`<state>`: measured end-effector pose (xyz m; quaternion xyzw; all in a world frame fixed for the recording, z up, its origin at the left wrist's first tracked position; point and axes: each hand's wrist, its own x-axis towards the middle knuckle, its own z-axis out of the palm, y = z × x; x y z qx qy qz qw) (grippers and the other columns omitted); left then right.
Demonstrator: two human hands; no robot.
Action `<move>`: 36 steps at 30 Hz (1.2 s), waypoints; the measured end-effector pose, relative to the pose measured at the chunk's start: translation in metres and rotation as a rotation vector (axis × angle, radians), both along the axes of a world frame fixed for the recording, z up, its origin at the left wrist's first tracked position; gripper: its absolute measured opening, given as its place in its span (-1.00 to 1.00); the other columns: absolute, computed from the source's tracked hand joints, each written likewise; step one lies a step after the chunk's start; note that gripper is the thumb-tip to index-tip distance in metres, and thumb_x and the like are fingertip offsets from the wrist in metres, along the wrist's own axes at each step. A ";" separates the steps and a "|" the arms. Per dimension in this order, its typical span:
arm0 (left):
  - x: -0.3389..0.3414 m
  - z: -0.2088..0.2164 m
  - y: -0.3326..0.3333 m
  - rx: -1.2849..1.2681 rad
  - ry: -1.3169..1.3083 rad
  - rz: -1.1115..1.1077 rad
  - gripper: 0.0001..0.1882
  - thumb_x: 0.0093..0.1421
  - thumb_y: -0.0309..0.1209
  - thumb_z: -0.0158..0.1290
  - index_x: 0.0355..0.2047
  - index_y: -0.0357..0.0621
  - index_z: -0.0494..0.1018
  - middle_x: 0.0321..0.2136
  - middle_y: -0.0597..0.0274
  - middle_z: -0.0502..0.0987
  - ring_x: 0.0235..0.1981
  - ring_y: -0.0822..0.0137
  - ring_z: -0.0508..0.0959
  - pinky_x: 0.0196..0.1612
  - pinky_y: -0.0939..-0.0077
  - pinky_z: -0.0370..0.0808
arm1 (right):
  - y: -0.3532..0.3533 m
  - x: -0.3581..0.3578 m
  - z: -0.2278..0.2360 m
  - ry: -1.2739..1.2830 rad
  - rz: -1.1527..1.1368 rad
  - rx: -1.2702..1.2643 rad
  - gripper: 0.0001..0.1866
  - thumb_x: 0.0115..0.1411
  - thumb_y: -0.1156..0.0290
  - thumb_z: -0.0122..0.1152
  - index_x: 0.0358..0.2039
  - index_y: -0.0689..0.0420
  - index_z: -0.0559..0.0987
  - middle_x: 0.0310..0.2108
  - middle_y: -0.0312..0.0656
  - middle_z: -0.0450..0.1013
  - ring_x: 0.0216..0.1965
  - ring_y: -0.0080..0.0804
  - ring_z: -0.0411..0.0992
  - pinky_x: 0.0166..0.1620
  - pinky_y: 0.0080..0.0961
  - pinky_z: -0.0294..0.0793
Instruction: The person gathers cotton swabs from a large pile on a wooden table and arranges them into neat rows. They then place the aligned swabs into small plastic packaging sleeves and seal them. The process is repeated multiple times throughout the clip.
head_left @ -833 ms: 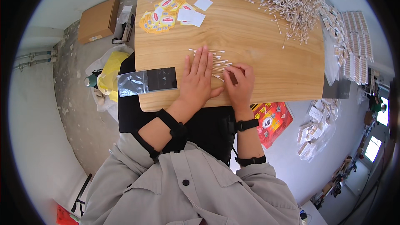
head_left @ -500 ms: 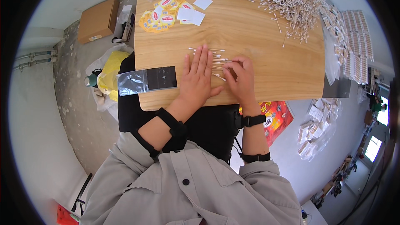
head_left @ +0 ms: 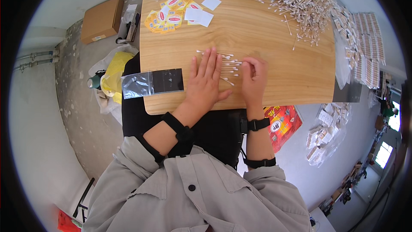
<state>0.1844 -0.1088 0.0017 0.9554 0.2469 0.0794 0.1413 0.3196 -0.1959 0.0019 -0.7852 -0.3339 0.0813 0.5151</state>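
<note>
My left hand (head_left: 204, 81) lies flat on the wooden table with its fingers stretched out, covering the middle of a small row of cotton swabs (head_left: 229, 69). White tips of several swabs show on the right of its fingers, and one tip shows at the upper left. Just to the right, my right hand (head_left: 254, 79) has its thumb and forefinger pinched at the end of one swab in the row. Its other fingers are curled in. Left of my left hand lies a clear and black plastic bag (head_left: 152, 83), partly over the table edge.
A large heap of loose cotton swabs (head_left: 296, 0) covers the far right of the table (head_left: 171, 51). Yellow and white cards (head_left: 174, 15) lie at the far left. Bundled swab packs (head_left: 367, 38) are stacked past the right edge. A cardboard box (head_left: 101, 20) stands on the floor at left.
My right hand has drawn slightly to the right, from among the swabs to the end of their row. My left hand stays flat on them.
</note>
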 end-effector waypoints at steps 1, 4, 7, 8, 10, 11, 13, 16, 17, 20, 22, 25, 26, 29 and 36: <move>0.000 0.000 0.000 -0.008 -0.017 0.001 0.15 -0.07 0.19 0.20 0.34 -0.32 0.03 0.38 -0.06 0.00 0.42 0.07 -0.03 0.39 -0.03 -0.13 | 0.000 -0.002 -0.002 0.099 -0.066 0.072 -0.83 0.25 0.49 0.12 -0.15 0.21 0.54 -0.15 -0.10 0.37 -0.08 -0.28 0.37 0.02 -0.41 0.37; 0.001 0.000 -0.003 -0.069 -0.044 0.005 0.13 -0.14 0.12 0.28 0.32 -0.27 0.10 0.37 -0.05 0.02 0.41 0.06 -0.01 0.39 -0.04 -0.11 | 0.003 -0.013 -0.007 0.287 -0.129 0.216 -0.76 0.34 0.46 0.00 -0.02 0.25 0.47 -0.07 -0.11 0.32 -0.03 -0.36 0.33 0.07 -0.44 0.33; 0.000 0.004 0.000 -0.119 -0.086 0.034 0.12 -0.20 0.06 0.34 0.30 -0.25 0.15 0.37 -0.04 0.03 0.41 0.04 0.00 0.38 -0.05 -0.10 | 0.013 -0.023 -0.011 0.277 -0.099 0.271 -0.72 0.37 0.45 -0.03 0.03 0.26 0.45 -0.05 -0.11 0.30 0.00 -0.37 0.30 0.09 -0.45 0.31; -0.001 0.005 0.003 -0.130 -0.102 0.050 0.12 -0.22 0.04 0.35 0.29 -0.24 0.16 0.37 -0.03 0.04 0.41 0.03 0.00 0.38 -0.05 -0.09 | 0.015 -0.025 -0.011 0.252 -0.083 0.279 -0.72 0.36 0.44 -0.02 0.04 0.25 0.44 -0.05 -0.11 0.30 0.00 -0.36 0.30 0.10 -0.44 0.31; -0.004 0.009 0.009 -0.061 -0.093 0.039 0.15 -0.22 0.06 0.34 0.31 -0.24 0.13 0.38 -0.01 0.02 0.41 0.05 0.00 0.38 -0.05 -0.11 | 0.013 -0.024 -0.009 0.188 -0.078 0.176 -0.73 0.33 0.45 0.02 0.01 0.24 0.47 -0.04 -0.09 0.29 0.02 -0.33 0.30 0.09 -0.42 0.32; -0.006 0.010 0.011 -0.026 -0.088 0.036 0.16 -0.22 0.08 0.34 0.32 -0.23 0.12 0.38 0.00 0.02 0.41 0.06 0.00 0.38 -0.06 -0.11 | 0.013 -0.023 -0.007 0.157 -0.072 0.125 -0.73 0.32 0.45 0.04 0.00 0.23 0.48 -0.04 -0.08 0.29 0.02 -0.31 0.30 0.08 -0.41 0.33; -0.009 0.009 0.012 -0.053 -0.012 -0.013 0.18 -0.20 0.11 0.31 0.34 -0.24 0.08 0.39 0.01 0.00 0.42 0.09 -0.02 0.38 -0.06 -0.14 | 0.011 -0.012 -0.006 -0.045 -0.011 0.020 -0.76 0.23 0.48 0.14 -0.08 0.20 0.53 -0.05 -0.07 0.30 -0.01 -0.26 0.32 0.04 -0.39 0.36; -0.013 0.005 0.007 -0.059 0.018 -0.037 0.19 -0.15 0.16 0.26 0.36 -0.25 0.02 0.40 0.02 -0.04 0.44 0.13 -0.05 0.39 -0.06 -0.17 | 0.008 0.000 -0.005 -0.162 0.110 -0.052 -0.81 0.09 0.52 0.27 -0.23 0.17 0.60 -0.11 -0.08 0.34 -0.07 -0.19 0.36 -0.03 -0.37 0.40; -0.013 0.004 0.006 -0.052 0.014 -0.037 0.19 -0.13 0.18 0.24 0.36 -0.25 0.00 0.41 0.02 -0.05 0.44 0.14 -0.06 0.39 -0.06 -0.18 | 0.008 0.002 -0.005 -0.170 0.153 -0.060 -0.82 0.05 0.54 0.31 -0.28 0.16 0.62 -0.14 -0.08 0.36 -0.09 -0.17 0.37 -0.06 -0.36 0.41; -0.013 0.005 0.006 -0.047 0.024 -0.052 0.17 -0.09 0.19 0.21 0.36 -0.26 0.01 0.41 0.02 -0.05 0.44 0.14 -0.07 0.39 -0.06 -0.18 | 0.005 0.006 -0.011 -0.147 0.178 -0.024 -0.85 0.00 0.54 0.36 -0.36 0.15 0.62 -0.20 -0.12 0.39 -0.11 -0.18 0.40 -0.08 -0.34 0.43; -0.013 0.005 0.006 -0.046 0.023 -0.050 0.16 -0.09 0.18 0.21 0.36 -0.26 0.01 0.41 0.02 -0.05 0.44 0.14 -0.07 0.39 -0.06 -0.18 | 0.005 0.006 -0.014 -0.121 0.168 -0.012 -0.86 0.00 0.53 0.36 -0.38 0.14 0.61 -0.21 -0.12 0.40 -0.10 -0.17 0.39 -0.08 -0.34 0.43; -0.012 0.004 0.006 -0.052 0.012 -0.048 0.15 -0.08 0.17 0.22 0.36 -0.27 0.02 0.41 0.01 -0.04 0.44 0.13 -0.07 0.39 -0.06 -0.18 | 0.007 0.005 -0.017 -0.122 0.121 -0.006 -0.88 0.00 0.53 0.36 -0.40 0.15 0.60 -0.22 -0.10 0.40 -0.09 -0.16 0.39 -0.07 -0.33 0.42; -0.012 0.004 0.005 -0.056 0.010 -0.047 0.15 -0.08 0.16 0.22 0.36 -0.27 0.02 0.40 0.01 -0.04 0.44 0.12 -0.07 0.39 -0.06 -0.18 | 0.008 0.003 -0.017 -0.128 0.099 -0.007 -0.88 0.00 0.53 0.36 -0.41 0.15 0.60 -0.22 -0.10 0.40 -0.09 -0.16 0.39 -0.07 -0.33 0.42; -0.011 0.008 0.004 -0.065 0.002 -0.037 0.10 -0.06 0.12 0.23 0.34 -0.28 0.05 0.39 0.01 0.00 0.43 0.13 -0.04 0.39 -0.07 -0.16 | 0.014 -0.003 -0.015 -0.151 0.057 -0.046 -0.89 0.05 0.53 0.31 -0.37 0.17 0.59 -0.22 -0.08 0.41 -0.08 -0.13 0.38 -0.05 -0.33 0.42; 0.005 -0.006 0.005 0.122 -0.031 0.000 0.06 -0.03 0.07 0.24 0.32 -0.33 0.08 0.38 0.03 0.05 0.42 0.14 -0.01 0.38 -0.10 -0.12 | 0.001 -0.007 -0.012 0.264 -0.184 0.236 -0.79 0.32 0.47 0.05 -0.07 0.25 0.49 -0.09 -0.14 0.34 -0.05 -0.36 0.36 0.05 -0.42 0.35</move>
